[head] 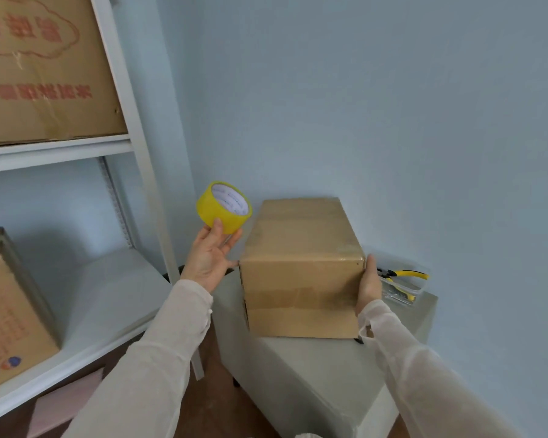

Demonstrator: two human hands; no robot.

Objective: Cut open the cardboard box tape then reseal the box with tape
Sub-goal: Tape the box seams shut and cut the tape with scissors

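A brown cardboard box [301, 267] stands on a grey stool [329, 377] against the blue wall, its flaps closed and a strip of tape across its near face. My left hand [211, 257] holds a yellow tape roll [223, 207] up in the air, left of the box, thumb and fingers pinching its rim. My right hand [368, 284] lies flat against the box's right side, near the front corner. No cutter can be seen in either hand.
Yellow-handled pliers [404, 275] lie in a clear tray [405, 289] on the stool right behind the box's right side. A white metal shelf rack [130, 147] stands at the left with printed cartons [41, 64] on it. Brown floor shows below.
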